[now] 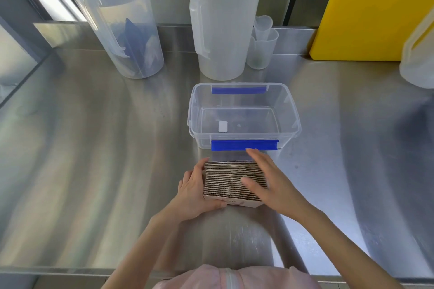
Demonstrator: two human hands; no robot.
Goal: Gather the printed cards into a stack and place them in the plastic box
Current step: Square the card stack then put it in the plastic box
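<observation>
A thick stack of printed cards (pixel 226 177) stands on edge on the steel counter, its striped edges facing up. My left hand (pixel 195 192) grips the stack's left end and near face. My right hand (pixel 270 180) lies flat against the top and right side of the stack, fingers stretched out and together. Just beyond the stack sits the clear plastic box (pixel 293 122) with blue clips, lid off; only a small white label shows on its floor.
Behind the box stand a tall lidded clear jug (pixel 112 19), a translucent pitcher (pixel 223 21) and small measuring cups (pixel 261 47). A yellow board (pixel 371 7) leans at the back right beside a white container (pixel 418 58). The counter's front edge (pixel 70 270) runs near my body.
</observation>
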